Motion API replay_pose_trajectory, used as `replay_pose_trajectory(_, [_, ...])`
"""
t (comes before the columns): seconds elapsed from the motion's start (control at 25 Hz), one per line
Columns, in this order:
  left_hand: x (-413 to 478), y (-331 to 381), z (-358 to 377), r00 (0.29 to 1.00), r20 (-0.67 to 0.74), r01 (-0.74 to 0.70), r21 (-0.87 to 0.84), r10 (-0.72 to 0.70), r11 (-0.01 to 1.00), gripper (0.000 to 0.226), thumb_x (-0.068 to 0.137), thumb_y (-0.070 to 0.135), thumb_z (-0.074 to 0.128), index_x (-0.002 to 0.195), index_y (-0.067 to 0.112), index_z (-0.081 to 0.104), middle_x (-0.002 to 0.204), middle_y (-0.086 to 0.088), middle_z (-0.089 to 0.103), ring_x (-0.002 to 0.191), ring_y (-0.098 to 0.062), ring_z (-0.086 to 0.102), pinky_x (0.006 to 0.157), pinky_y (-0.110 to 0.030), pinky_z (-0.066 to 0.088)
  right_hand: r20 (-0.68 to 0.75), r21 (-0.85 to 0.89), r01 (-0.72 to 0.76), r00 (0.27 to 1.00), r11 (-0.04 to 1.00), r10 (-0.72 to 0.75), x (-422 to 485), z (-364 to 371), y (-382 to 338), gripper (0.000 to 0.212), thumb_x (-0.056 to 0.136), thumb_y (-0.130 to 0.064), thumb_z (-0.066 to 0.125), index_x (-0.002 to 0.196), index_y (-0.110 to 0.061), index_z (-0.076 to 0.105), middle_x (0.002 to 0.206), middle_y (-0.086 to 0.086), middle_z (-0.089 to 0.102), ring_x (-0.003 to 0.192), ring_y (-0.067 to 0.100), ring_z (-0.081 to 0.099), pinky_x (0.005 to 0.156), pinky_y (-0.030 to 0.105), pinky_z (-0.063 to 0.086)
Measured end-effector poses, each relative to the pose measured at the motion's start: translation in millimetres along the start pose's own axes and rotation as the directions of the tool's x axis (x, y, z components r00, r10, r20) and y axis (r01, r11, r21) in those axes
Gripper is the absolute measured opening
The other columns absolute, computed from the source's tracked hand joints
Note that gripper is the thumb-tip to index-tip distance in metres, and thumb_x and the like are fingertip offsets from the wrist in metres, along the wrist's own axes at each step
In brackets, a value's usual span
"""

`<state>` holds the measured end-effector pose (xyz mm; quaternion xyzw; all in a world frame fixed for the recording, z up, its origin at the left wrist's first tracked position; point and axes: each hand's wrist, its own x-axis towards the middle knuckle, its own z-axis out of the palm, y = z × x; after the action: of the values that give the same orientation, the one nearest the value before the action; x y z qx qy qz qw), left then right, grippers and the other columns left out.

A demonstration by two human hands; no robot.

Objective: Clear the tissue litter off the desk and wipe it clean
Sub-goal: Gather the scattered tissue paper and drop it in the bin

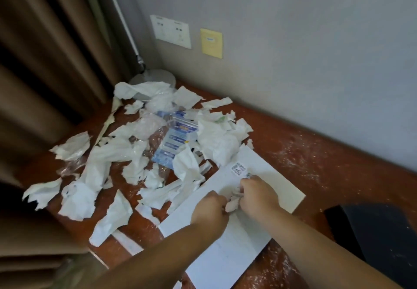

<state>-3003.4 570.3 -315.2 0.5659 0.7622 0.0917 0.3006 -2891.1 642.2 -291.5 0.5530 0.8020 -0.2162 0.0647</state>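
Both my arms reach forward over the white card [225, 255]. My left hand [211, 207] and right hand [257, 195], fingers curled, pinch one tissue scrap [232, 204] between them. The tissue litter [158, 153] lies just beyond on the desk [304, 153].

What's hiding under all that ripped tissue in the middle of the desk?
A blue-and-white packet and crinkly clear plastic peek out from under the torn tissue. Tissue covers the packet's edges, so anything else beneath is hidden.
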Motion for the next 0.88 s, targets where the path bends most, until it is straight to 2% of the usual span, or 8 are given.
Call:
replay_pose_trajectory(0.08, [-9, -11, -3, 0.999, -0.034, 0.009, -0.058, -0.011, 0.998, 0.016, 0.090, 0.016, 0.048, 0.086, 0.012, 0.063, 0.082, 0.001, 0.049, 0.084, -0.017, 0.053, 0.066, -0.018, 0.034, -0.052, -0.024, 0.036, 0.998, 0.999, -0.037, -2, 3, -3, 0.009, 0.086, -0.010, 0.050, 0.089, -0.016, 0.057, 0.098, 0.001, 0.042, 0.079, 0.020, 0.049, 0.058, 0.025, 0.034])
replay_pose_trajectory(0.24, [-31, -50, -23, 0.981, -0.168, 0.076, -0.153, -0.101, 0.985, 0.018, 0.089, 0.012, 0.052, 0.094, 0.011, 0.070, 0.095, 0.000, 0.061, 0.079, -0.010, 0.051, 0.066, -0.013, 0.038, -0.132, 0.034, 0.116, 0.985, 0.993, -0.111, -8, 11, -19, 0.012, 0.085, -0.012, 0.053, 0.078, -0.016, 0.044, 0.085, -0.002, 0.045, 0.073, 0.018, 0.043, 0.048, 0.022, 0.025])
replay_pose_trajectory(0.32, [-43, -77, -45, 0.958, -0.229, 0.134, -0.172, -0.172, 0.976, 0.016, 0.087, 0.009, 0.055, 0.088, 0.011, 0.071, 0.092, 0.000, 0.062, 0.076, -0.011, 0.054, 0.059, -0.011, 0.038, -0.178, 0.119, 0.159, 0.975, 0.980, -0.136, -8, 8, -31, 0.012, 0.084, -0.009, 0.053, 0.079, -0.015, 0.044, 0.078, -0.001, 0.046, 0.073, 0.019, 0.044, 0.047, 0.020, 0.023])
replay_pose_trajectory(0.44, [-61, -125, -92, 0.922, -0.293, 0.225, -0.126, -0.252, 0.966, 0.014, 0.085, 0.005, 0.058, 0.080, 0.010, 0.070, 0.086, -0.002, 0.062, 0.076, -0.015, 0.056, 0.061, -0.017, 0.041, -0.229, 0.242, 0.138, 0.970, 0.960, -0.082, -22, 1, -45, 0.013, 0.085, -0.003, 0.051, 0.095, -0.012, 0.050, 0.081, -0.004, 0.046, 0.076, 0.018, 0.046, 0.056, 0.029, 0.032])
replay_pose_trajectory(0.6, [-47, -170, -146, 0.915, -0.370, 0.150, -0.058, -0.161, 0.987, 0.009, 0.080, 0.003, 0.063, 0.079, 0.006, 0.072, 0.083, -0.002, 0.060, 0.078, -0.017, 0.055, 0.065, -0.020, 0.040, -0.161, 0.366, 0.059, 0.987, 0.929, 0.001, -46, 10, -77, 0.029, 0.087, 0.001, 0.046, 0.109, -0.015, 0.055, 0.092, -0.002, 0.051, 0.082, 0.016, 0.053, 0.070, 0.024, 0.041])
replay_pose_trajectory(0.72, [-21, -187, -177, 0.923, -0.384, 0.019, -0.051, -0.037, 0.999, 0.008, 0.077, 0.004, 0.067, 0.071, 0.008, 0.067, 0.082, -0.003, 0.058, 0.079, -0.020, 0.056, 0.069, -0.023, 0.040, -0.123, 0.408, 0.033, 0.992, 0.913, 0.019, -47, 25, -127, 0.035, 0.089, 0.005, 0.044, 0.114, -0.011, 0.062, 0.116, 0.002, 0.057, 0.107, 0.017, 0.055, 0.086, 0.011, 0.035])
replay_pose_trajectory(0.8, [-9, -211, -199, 0.922, -0.387, -0.048, -0.070, 0.017, 0.996, 0.014, 0.075, 0.003, 0.068, 0.065, 0.010, 0.063, 0.080, -0.005, 0.057, 0.078, -0.022, 0.056, 0.071, -0.026, 0.043, -0.133, 0.424, 0.017, 0.990, 0.905, 0.043, -42, 34, -167, 0.038, 0.086, 0.010, 0.042, 0.110, -0.009, 0.065, 0.116, 0.004, 0.060, 0.110, 0.019, 0.056, 0.085, 0.010, 0.034])
replay_pose_trajectory(0.88, [-6, -240, -217, 0.923, -0.383, -0.072, -0.082, 0.035, 0.994, 0.018, 0.074, 0.002, 0.069, 0.062, 0.011, 0.059, 0.078, -0.006, 0.056, 0.074, -0.020, 0.055, 0.071, -0.024, 0.041, -0.178, 0.432, 0.006, 0.981, 0.902, 0.079, -37, 38, -199, 0.039, 0.081, 0.013, 0.041, 0.104, -0.008, 0.065, 0.109, 0.009, 0.064, 0.103, 0.022, 0.058, 0.075, 0.014, 0.034])
